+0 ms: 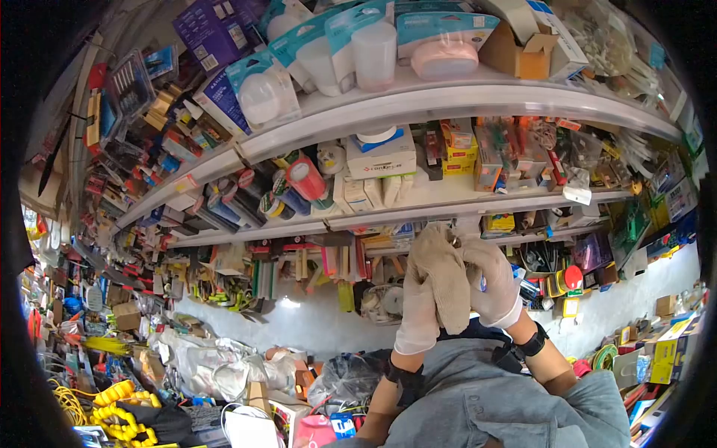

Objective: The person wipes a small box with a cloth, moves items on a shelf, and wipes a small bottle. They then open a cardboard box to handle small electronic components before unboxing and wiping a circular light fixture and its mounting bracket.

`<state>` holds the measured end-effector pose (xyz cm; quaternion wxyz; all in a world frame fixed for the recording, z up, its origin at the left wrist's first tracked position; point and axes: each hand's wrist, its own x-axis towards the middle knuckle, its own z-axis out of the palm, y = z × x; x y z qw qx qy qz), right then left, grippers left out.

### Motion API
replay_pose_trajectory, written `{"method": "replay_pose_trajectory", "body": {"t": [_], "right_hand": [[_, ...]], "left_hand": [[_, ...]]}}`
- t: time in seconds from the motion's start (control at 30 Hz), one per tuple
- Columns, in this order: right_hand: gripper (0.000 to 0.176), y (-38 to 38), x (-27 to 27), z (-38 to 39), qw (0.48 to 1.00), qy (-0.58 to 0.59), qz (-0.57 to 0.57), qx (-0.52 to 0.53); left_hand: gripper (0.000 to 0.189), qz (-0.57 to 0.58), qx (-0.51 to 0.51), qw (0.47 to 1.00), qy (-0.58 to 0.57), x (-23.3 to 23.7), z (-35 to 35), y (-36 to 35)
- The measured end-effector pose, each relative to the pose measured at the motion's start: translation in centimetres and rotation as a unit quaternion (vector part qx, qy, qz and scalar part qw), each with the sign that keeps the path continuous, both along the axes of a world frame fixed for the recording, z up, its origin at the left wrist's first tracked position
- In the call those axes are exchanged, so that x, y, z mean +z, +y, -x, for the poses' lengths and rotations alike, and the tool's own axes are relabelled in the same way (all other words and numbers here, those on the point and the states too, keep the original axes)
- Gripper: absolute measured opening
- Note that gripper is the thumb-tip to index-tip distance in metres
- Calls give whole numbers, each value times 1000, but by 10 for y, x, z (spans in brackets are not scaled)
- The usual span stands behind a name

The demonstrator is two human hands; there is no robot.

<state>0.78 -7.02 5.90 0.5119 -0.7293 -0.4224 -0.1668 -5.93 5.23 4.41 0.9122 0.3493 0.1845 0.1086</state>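
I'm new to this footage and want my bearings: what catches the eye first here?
The left hand and right hand, both in white gloves, are raised at centre with a beige cloth draped between them. Behind them curve crowded shelves, with packaged white lamps on the top shelf and tape rolls below.

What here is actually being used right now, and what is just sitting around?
In use:
- beige cloth
- gloved left hand, with the cloth draped over it
- gloved right hand, pinching the cloth's top

Lying about:
- tape rolls on the shelf
- white box
- packaged lights
- cardboard box
- yellow tubing
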Motion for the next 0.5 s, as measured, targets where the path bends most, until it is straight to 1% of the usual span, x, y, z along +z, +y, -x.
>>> {"method": "replay_pose_trajectory", "body": {"t": [0.03,0.07,0.13,0.17,0.23,0.27,0.33,0.37,0.4,0.43,0.47,0.5], "right_hand": [[52,0,-1,1,1000,-18,-1,-1],[52,-1,1,2,1000,-17,0,-1],[56,-3,9,4,998,-33,50,23],[56,-4,11,6,998,-32,50,23],[61,-6,12,10,998,-36,54,18],[61,-8,11,11,998,-36,54,17],[60,-11,9,10,997,-44,60,10],[60,-13,9,10,997,-44,59,10],[60,-15,10,9,998,-37,55,9],[60,-17,11,9,998,-32,51,7],[60,-17,10,9,998,-32,50,6],[60,-17,9,10,1000,-1,21,-9]], "left_hand": [[42,-36,18,999,-17,-4,-2,-1],[42,-36,18,999,-16,-6,-1,-1],[35,17,13,996,-86,-6,-1,0],[35,17,13,996,-86,-8,0,0],[35,-118,45,989,-73,-14,4,-1],[35,-118,43,989,-73,-22,8,-1],[42,-38,24,990,-137,-35,13,1],[42,-39,24,990,-137,-39,14,2],[39,-476,63,875,-63,-38,15,4],[36,-813,89,574,22,-37,15,5],[36,-814,89,574,21,-40,17,6],[37,-526,29,850,-28,-42,19,7]]}}
